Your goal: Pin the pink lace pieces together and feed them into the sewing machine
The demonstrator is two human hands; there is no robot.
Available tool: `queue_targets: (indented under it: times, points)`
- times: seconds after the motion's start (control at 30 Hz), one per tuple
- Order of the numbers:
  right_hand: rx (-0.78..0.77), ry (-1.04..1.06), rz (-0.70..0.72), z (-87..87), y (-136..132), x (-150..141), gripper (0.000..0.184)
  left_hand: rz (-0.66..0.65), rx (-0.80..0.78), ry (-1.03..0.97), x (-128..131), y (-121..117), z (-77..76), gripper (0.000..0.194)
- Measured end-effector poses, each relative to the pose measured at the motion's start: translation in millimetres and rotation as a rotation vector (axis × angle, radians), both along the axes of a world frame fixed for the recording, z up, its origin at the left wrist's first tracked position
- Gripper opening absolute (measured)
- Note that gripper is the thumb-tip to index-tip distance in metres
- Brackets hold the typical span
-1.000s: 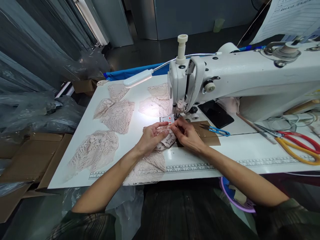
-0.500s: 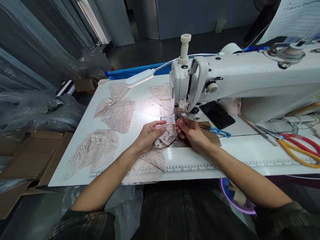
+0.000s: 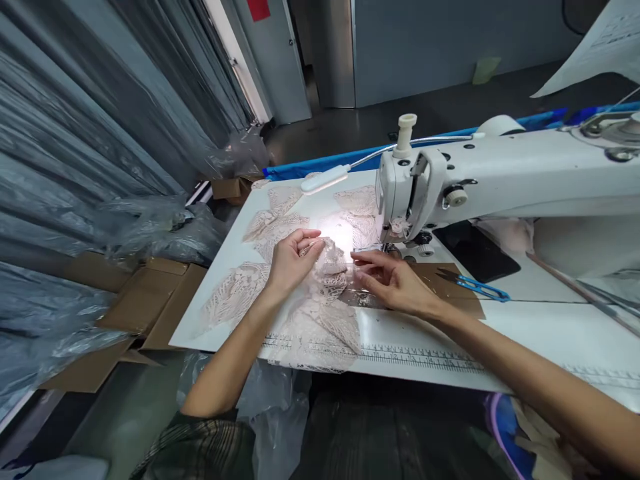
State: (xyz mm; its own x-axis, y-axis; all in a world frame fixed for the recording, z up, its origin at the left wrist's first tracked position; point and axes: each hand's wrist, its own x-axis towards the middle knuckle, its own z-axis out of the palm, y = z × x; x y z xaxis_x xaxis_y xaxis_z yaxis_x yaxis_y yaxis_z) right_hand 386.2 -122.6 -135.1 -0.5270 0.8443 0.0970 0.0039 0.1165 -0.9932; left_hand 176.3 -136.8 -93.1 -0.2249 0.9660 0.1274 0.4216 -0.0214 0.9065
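Observation:
My left hand pinches a pale pink lace piece between thumb and fingers, lifted a little off the table left of the needle. The rest of the lace hangs down toward the table's front edge. My right hand is beside the lace with thumb and fingers apart, palm turned left, in front of the presser foot. Nothing shows between its fingers. The white sewing machine stands just behind, its needle area partly hidden by my right fingers.
More lace pieces lie on the left of the white table. Blue thread snips and a black phone lie at right. A lit lamp hangs over the table. Cardboard boxes stand at left on the floor.
My left hand has drawn the lace away from the needle to the left and up. My right hand has opened and let go near the presser foot. The view has swung left.

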Motion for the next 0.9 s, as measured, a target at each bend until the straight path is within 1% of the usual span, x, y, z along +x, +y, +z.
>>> queue_targets:
  times: [0.07, 0.1, 0.2, 0.27, 0.3, 0.33, 0.37, 0.47, 0.5, 0.53, 0.63, 0.7, 0.8, 0.9]
  points:
    - [-0.107, 0.053, 0.071, 7.5, 4, -17, 0.057, 0.001, -0.023, 0.089, 4, -11, 0.5, 0.036]
    - [-0.180, 0.089, 0.104, 10.5, 7, -26, 0.057, -0.025, -0.063, 0.107, 8, -17, -1.4, 0.041]
    - [-0.353, 0.248, 0.151, 12.0, 15, -52, 0.038, -0.177, -0.170, 0.074, 17, -30, -11.0, 0.065]
    - [-0.412, 0.358, 0.112, 6.6, 21, -63, 0.029, -0.283, -0.166, 0.001, 16, -31, -15.0, 0.071]
    - [-0.428, 0.396, 0.079, 3.1, 24, -66, 0.027, -0.316, -0.151, -0.033, 12, -29, -15.2, 0.070]
    - [-0.436, 0.415, 0.046, -0.2, 28, -68, 0.026, -0.321, -0.129, -0.047, 7, -24, -14.1, 0.067]
    - [-0.439, 0.422, 0.023, -3.1, 31, -68, 0.025, -0.294, -0.097, -0.031, 2, -18, -12.0, 0.061]
    - [-0.445, 0.411, -0.005, -7.8, 39, -66, 0.026, -0.145, 0.024, 0.106, -14, 5, -3.7, 0.038]
    - [-0.446, 0.402, -0.014, -8.6, 41, -65, 0.027, -0.129, 0.049, 0.137, -16, 13, -1.7, 0.032]
    - [-0.442, 0.394, -0.026, -9.4, 44, -64, 0.028, -0.140, 0.054, 0.147, -18, 20, -0.6, 0.028]
    - [-0.421, 0.366, -0.034, -13.4, 49, -61, 0.032, -0.212, 0.020, 0.088, -15, 34, -2.2, 0.026]
    - [-0.397, 0.347, -0.023, -16.6, 51, -59, 0.033, -0.234, -0.003, 0.048, -12, 39, -5.5, 0.026]
    - [-0.385, 0.332, 0.012, -18.8, 52, -56, 0.032, -0.242, -0.019, 0.027, -8, 43, -10.3, 0.024]
    - [-0.388, 0.303, 0.047, -17.2, 53, -55, 0.034, -0.228, -0.021, 0.027, -6, 45, -13.3, 0.018]
